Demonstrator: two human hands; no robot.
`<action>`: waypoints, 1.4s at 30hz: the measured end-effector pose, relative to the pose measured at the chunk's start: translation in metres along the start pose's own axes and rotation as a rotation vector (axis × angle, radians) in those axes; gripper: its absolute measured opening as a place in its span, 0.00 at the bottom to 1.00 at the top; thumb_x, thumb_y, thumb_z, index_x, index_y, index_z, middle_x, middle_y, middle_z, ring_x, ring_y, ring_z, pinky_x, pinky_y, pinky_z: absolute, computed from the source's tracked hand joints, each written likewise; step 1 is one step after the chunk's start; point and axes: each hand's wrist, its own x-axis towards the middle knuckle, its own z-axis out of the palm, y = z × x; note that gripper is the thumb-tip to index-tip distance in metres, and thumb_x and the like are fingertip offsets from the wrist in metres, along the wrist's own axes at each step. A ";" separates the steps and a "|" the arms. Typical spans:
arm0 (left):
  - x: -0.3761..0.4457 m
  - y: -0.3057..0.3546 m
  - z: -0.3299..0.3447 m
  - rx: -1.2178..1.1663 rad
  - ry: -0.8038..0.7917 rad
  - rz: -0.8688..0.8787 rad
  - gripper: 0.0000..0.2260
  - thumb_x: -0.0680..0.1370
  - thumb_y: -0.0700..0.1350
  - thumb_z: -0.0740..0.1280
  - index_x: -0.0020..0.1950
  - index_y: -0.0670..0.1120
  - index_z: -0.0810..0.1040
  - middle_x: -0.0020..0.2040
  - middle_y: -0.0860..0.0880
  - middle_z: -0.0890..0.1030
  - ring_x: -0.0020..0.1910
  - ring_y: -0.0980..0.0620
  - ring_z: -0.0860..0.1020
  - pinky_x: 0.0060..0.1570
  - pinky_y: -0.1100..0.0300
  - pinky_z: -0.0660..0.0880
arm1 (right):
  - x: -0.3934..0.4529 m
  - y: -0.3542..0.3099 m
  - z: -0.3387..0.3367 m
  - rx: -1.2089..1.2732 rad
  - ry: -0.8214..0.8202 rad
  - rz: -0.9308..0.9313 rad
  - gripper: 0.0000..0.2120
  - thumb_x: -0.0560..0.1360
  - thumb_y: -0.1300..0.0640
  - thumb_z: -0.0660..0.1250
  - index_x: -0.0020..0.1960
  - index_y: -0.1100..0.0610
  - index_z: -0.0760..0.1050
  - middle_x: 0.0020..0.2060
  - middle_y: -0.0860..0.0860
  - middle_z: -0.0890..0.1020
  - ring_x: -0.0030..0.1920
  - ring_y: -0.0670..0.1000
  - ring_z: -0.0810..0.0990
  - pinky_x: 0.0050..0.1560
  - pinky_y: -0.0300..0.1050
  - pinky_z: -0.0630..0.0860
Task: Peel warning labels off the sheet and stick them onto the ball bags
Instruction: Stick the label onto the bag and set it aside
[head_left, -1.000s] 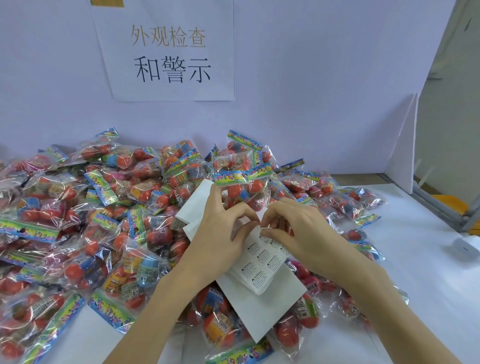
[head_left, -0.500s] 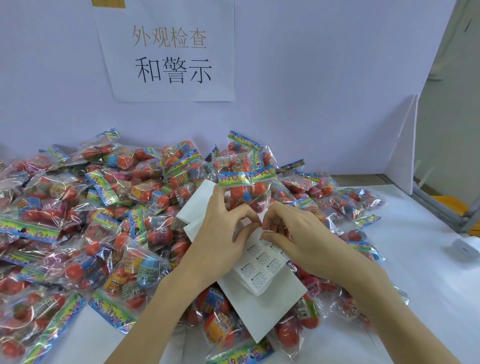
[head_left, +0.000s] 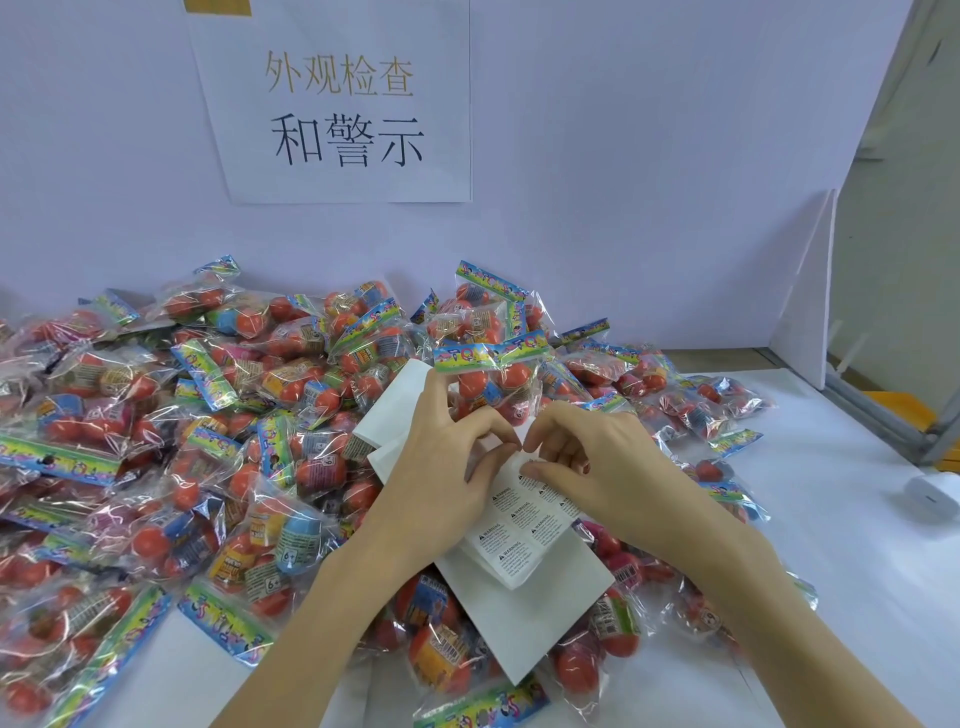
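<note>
The label sheet (head_left: 524, 525) is held up over the near middle of the pile of ball bags (head_left: 218, 447), tilted, with its far end between the two hands and its near end hanging free above a larger blank white sheet (head_left: 524, 618). Since a second ago the sheet has barely shifted, but the right thumb and forefinger have been drawn closer together at the sheet's far edge, and the left fingertips have been brought in to meet them. From this it is judged that a label corner is being worked loose and that no label has yet been freed; no bag has been singled out for sticking.

The sheet is white and glossy, and small rectangular warning labels are printed on it in rows, each with a warning triangle and fine black text. Its far rows are hidden by the fingers, so it cannot be told how many labels have been taken.

The left hand (head_left: 441, 467) is curled, the sheet's far left edge being pinched between thumb and bent forefinger. The right hand (head_left: 597, 467) is likewise curled, with thumb and forefinger nipped on the sheet's far edge; whether a lifted corner is held there cannot be told.

Around the hands, clear bags of red balls with bright header strips are heaped leftward and back to the pale wall (head_left: 623, 156), where a paper sign (head_left: 337, 104) is fixed.
</note>
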 end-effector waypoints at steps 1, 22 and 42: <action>0.000 0.000 0.000 0.001 0.006 -0.008 0.03 0.81 0.40 0.72 0.50 0.48 0.84 0.60 0.63 0.62 0.61 0.49 0.72 0.62 0.74 0.63 | 0.000 -0.001 -0.001 -0.005 0.019 -0.001 0.06 0.77 0.54 0.76 0.51 0.51 0.80 0.38 0.42 0.81 0.43 0.42 0.80 0.43 0.31 0.73; 0.001 -0.001 -0.001 -0.031 0.028 0.012 0.04 0.82 0.40 0.71 0.50 0.48 0.84 0.58 0.63 0.62 0.52 0.49 0.76 0.59 0.60 0.72 | -0.002 -0.011 -0.013 -0.059 0.132 -0.263 0.03 0.74 0.61 0.79 0.48 0.56 0.87 0.38 0.46 0.86 0.37 0.44 0.83 0.43 0.43 0.80; 0.000 -0.003 -0.002 -0.011 0.007 -0.015 0.03 0.82 0.41 0.71 0.51 0.48 0.84 0.57 0.61 0.62 0.52 0.55 0.76 0.58 0.68 0.70 | -0.002 -0.011 -0.016 -0.085 0.112 -0.313 0.04 0.75 0.62 0.78 0.49 0.58 0.88 0.37 0.50 0.87 0.36 0.48 0.84 0.42 0.45 0.80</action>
